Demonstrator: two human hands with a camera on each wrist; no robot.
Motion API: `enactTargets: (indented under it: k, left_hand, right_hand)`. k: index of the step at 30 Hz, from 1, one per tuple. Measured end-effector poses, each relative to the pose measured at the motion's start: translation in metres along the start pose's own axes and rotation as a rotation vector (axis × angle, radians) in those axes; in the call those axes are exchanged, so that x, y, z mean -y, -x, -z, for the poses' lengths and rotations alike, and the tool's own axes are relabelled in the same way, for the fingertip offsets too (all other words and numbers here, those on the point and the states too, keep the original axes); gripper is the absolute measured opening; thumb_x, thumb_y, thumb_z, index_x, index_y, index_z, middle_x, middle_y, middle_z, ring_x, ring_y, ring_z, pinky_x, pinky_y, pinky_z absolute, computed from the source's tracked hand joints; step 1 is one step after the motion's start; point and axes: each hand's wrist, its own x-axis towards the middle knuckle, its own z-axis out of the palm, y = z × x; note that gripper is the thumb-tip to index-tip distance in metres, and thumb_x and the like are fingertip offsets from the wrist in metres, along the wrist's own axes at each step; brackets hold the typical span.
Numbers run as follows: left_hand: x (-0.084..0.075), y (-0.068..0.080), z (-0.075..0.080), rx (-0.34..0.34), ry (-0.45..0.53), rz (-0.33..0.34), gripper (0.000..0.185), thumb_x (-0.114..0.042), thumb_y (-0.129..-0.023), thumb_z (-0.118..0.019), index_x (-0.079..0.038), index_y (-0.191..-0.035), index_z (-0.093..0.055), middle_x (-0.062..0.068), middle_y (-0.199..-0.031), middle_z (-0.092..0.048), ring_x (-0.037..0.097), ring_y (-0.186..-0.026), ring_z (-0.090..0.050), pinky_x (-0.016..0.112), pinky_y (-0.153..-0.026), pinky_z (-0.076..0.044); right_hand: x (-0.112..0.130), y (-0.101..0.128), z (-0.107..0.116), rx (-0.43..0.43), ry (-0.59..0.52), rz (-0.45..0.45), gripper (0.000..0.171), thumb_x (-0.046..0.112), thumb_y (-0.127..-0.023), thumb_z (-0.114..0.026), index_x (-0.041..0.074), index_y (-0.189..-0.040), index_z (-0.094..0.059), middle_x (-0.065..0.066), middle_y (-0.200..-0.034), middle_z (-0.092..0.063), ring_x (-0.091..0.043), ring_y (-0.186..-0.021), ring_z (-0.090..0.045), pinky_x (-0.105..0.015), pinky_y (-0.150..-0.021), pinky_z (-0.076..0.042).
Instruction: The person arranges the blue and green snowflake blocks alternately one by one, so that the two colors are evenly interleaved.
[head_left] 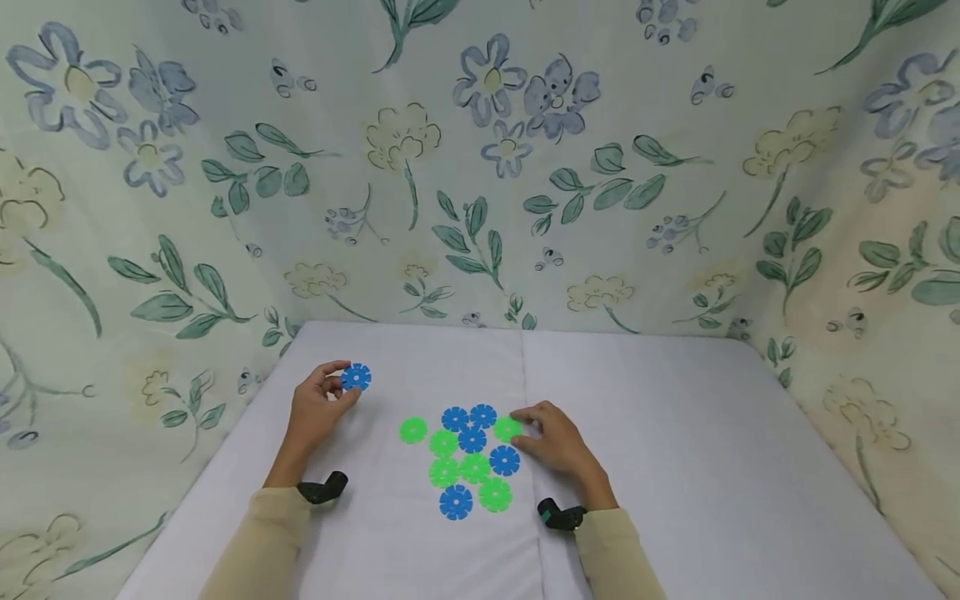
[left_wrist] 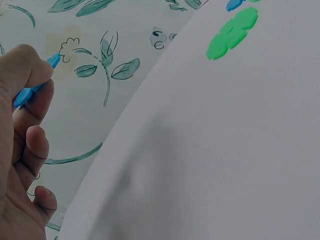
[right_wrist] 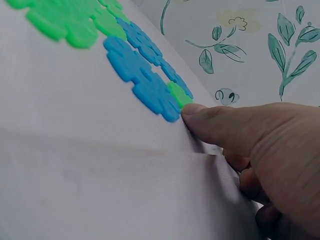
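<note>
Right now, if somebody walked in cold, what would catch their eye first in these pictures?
Probably the cluster of bright green and blue flower-shaped discs lying near the middle of the white table. Next, the left hand pinching a single blue disc raised off to the left of the pile, while the right hand touches a green disc at the cluster's right edge. A floral cloth surrounds the table.

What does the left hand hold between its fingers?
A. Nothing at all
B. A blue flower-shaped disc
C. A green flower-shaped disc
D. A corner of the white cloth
B. The left hand pinches a blue flower-shaped disc above the white cloth, apart from the pile of discs where the right hand touches a green disc.
</note>
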Motion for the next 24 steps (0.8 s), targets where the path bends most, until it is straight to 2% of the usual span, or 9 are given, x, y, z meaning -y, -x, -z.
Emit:
enactTargets:
  k: [4, 8, 14, 19, 24]
  left_hand:
    - [0.009, -0.009, 0.004, 0.004, -0.022, 0.047, 0.048, -0.025, -0.089, -0.077, -0.019, -0.133, -0.059, 0.006, -0.087, -0.066, 0.013, -0.082, -0.053, 0.022, -0.059, -0.041]
    - [0.019, -0.017, 0.004, 0.056, -0.052, 0.086, 0.050, -0.029, -0.090, -0.076, -0.018, -0.135, -0.056, 0.007, -0.091, -0.065, 0.013, -0.081, -0.053, 0.022, -0.058, -0.043]
    - [0.025, -0.027, 0.002, 0.112, -0.052, 0.140, 0.056, -0.037, -0.089, -0.075, -0.019, -0.137, -0.054, 0.008, -0.098, -0.063, 0.017, -0.082, -0.053, 0.024, -0.060, -0.045]
    - [0.035, -0.029, 0.003, 0.098, -0.093, 0.180, 0.056, -0.041, -0.088, -0.075, -0.021, -0.137, -0.056, 0.006, -0.103, -0.065, 0.016, -0.081, -0.053, 0.026, -0.061, -0.045]
    - [0.046, -0.027, 0.003, 0.058, -0.132, 0.153, 0.053, -0.040, -0.088, -0.076, -0.022, -0.134, -0.060, 0.005, -0.101, -0.067, 0.015, -0.079, -0.053, 0.025, -0.063, -0.043]
  right_hand:
    - [0.001, 0.001, -0.001, 0.012, -0.007, 0.026, 0.039, 0.028, -0.087, -0.078, 0.024, -0.125, -0.070, 0.004, -0.105, -0.059, -0.014, -0.090, -0.048, -0.032, -0.077, -0.042]
    - [0.000, 0.002, 0.000, 0.009, 0.001, 0.041, 0.039, 0.029, -0.087, -0.078, 0.023, -0.125, -0.070, 0.004, -0.105, -0.059, -0.014, -0.090, -0.048, -0.032, -0.076, -0.042]
    - [-0.002, 0.002, 0.003, -0.008, 0.001, 0.028, 0.038, 0.027, -0.086, -0.079, 0.024, -0.124, -0.070, 0.004, -0.104, -0.059, -0.014, -0.090, -0.049, -0.032, -0.077, -0.042]
    - [-0.001, 0.001, 0.003, 0.010, -0.009, 0.034, 0.038, 0.028, -0.087, -0.078, 0.024, -0.124, -0.070, 0.004, -0.105, -0.059, -0.014, -0.090, -0.049, -0.032, -0.078, -0.042]
    - [-0.002, 0.002, 0.002, 0.012, -0.011, 0.038, 0.038, 0.028, -0.087, -0.079, 0.024, -0.124, -0.071, 0.005, -0.106, -0.060, -0.013, -0.091, -0.050, -0.032, -0.079, -0.043]
